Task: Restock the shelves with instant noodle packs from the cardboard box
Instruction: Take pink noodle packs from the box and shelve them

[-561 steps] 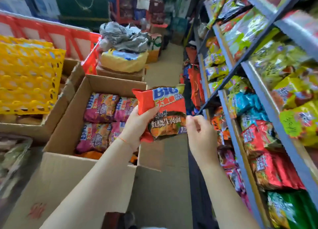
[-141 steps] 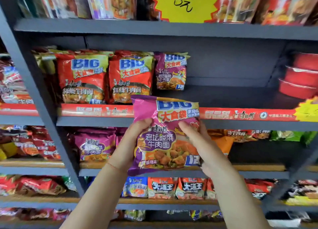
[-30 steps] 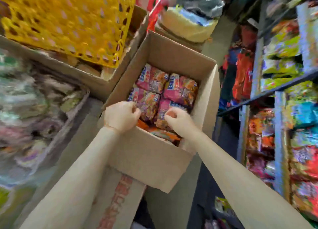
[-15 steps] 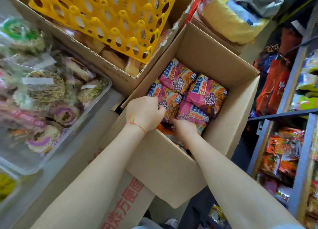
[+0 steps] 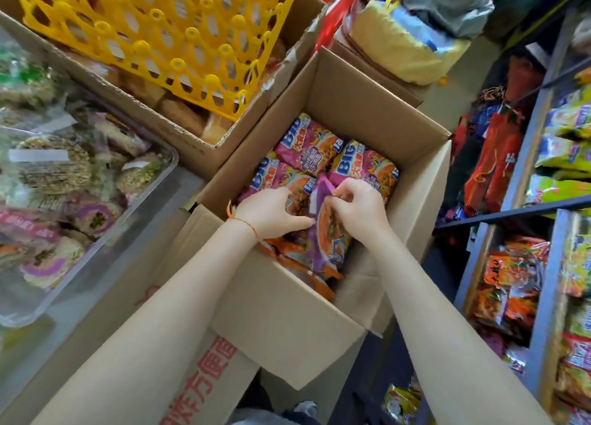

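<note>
An open cardboard box (image 5: 358,105) stands in the middle, holding several purple and orange "BIG" instant noodle packs (image 5: 307,146). Both my hands are inside it. My right hand (image 5: 359,205) pinches the top edge of a purple noodle pack (image 5: 329,236) that is tilted up on its edge. My left hand (image 5: 271,213) grips the same pack from its left side, thumb against its face. Orange packs (image 5: 287,252) lie underneath at the near side of the box. The grey shelves (image 5: 543,175) with stocked snack packs run along the right.
A second cardboard box with a yellow plastic crate (image 5: 166,31) sits at the upper left. A clear tray of wrapped pastries (image 5: 64,181) is at the left. A yellow bag (image 5: 399,50) rests on another box behind. A narrow aisle floor lies between box and shelves.
My hands have lifted one purple pack up on edge from the near side of the box; half a second ago they were pressing down among the flat packs.
</note>
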Demonstrator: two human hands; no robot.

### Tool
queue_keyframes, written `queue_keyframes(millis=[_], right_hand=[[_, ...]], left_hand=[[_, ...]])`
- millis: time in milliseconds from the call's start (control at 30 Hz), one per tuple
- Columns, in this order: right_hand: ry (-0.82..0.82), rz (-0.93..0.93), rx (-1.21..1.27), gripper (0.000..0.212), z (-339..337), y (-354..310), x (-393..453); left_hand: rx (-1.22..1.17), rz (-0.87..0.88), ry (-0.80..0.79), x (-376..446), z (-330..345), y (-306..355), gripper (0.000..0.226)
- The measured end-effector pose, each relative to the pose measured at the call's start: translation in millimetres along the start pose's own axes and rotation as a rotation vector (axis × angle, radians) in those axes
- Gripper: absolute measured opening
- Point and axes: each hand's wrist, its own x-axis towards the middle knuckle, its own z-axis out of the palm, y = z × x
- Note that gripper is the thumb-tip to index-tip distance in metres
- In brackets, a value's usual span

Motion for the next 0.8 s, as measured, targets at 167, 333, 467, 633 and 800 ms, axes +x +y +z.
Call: queue_keyframes(millis=[167,333,467,633,800], right_hand=[[0.049,0.037,0.445,0.025,-29,-31,-9],[0.096,0.233,0.382,0.016,-22,7,32],[-0.12,0.445,-0.253,0.062,-1,46,61],[-0.093,0.414,-0.609,0.07,32,70,63],[-0.053,0.191,-0.905,0.043,30,69,61]], left_hand=[[-0.425,0.086,0.248,10,6,35,0.061],[-0.71,-0.141,0.209,33,3,17,0.041],[-0.835,-0.343,0.245,46,7,5,0.056],[-0.805,-0.377,0.241,55,13,0,0.037],[-0.798,-0.388,0.25,57,16,-3,0.042]])
